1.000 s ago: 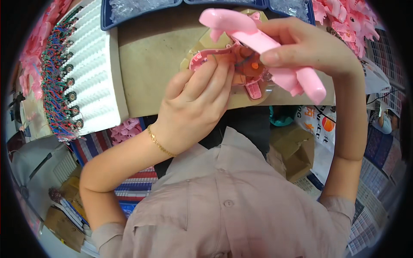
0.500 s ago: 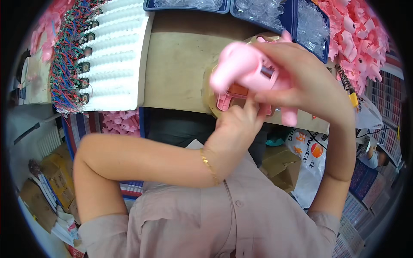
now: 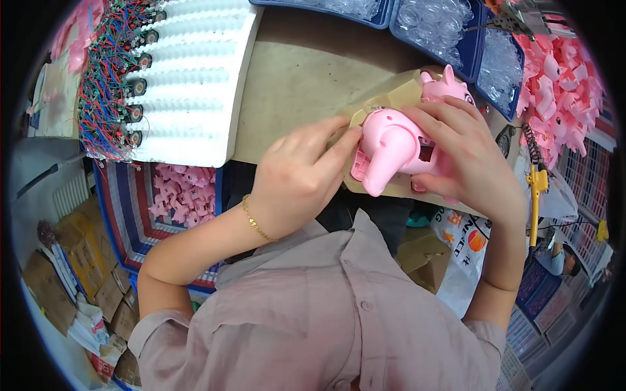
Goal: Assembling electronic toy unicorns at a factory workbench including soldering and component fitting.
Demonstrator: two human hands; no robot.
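Observation:
A pink plastic toy shell [image 3: 390,146], rounded with a thick tapering piece and a rectangular opening in its side, is low over the near edge of the workbench. My right hand [image 3: 466,153] wraps round its right side, thumb below and fingers on top. My left hand [image 3: 297,169] has its fingers closed at the shell's left edge; the fingertips are partly hidden there. Beneath the shell lies a tan block [image 3: 407,91], largely covered by hands and plastic. A pink toy head [image 3: 450,85] with pointed ears shows just beyond my right fingers.
White ridged foam tray [image 3: 189,85] at left holds round speakers and tangled wires [image 3: 104,98]. Blue bins [image 3: 433,29] of clear plastic parts line the back. Pink shells [image 3: 554,91] pile up at right near a hanging yellow tool [image 3: 537,189]. A striped box [image 3: 140,225] of pink parts sits below left.
The pink shell has come down and turned, its tapering piece now pointing toward me. My left hand has moved from underneath it to its left edge. The whole view has shifted slightly.

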